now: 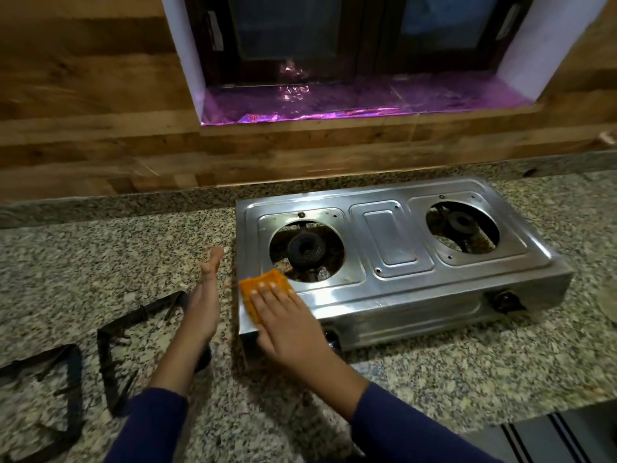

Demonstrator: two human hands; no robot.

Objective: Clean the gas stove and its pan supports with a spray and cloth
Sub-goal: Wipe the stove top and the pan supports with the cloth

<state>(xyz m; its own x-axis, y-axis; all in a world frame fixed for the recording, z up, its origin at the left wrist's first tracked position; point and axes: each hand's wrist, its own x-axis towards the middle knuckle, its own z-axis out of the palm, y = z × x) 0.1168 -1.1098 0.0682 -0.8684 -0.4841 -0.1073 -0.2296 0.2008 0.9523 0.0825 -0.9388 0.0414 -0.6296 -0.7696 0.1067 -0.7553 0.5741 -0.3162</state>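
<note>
**Stove top wiped with a folded cloth**

Gas stove (394,248), shiny pressed steel with two round burner openings, sits on a speckled granite counter (434,362). Right hand (287,322) lies flat, fingers spread, pressing an orange cloth (263,289) on its near-left corner. Left hand (203,302) hovers open, edge-on. Two black pan supports (110,355) lie left.

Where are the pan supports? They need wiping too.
Both pan supports lie off the stove, on the granite counter at lower left, just beyond the left hand.
</note>
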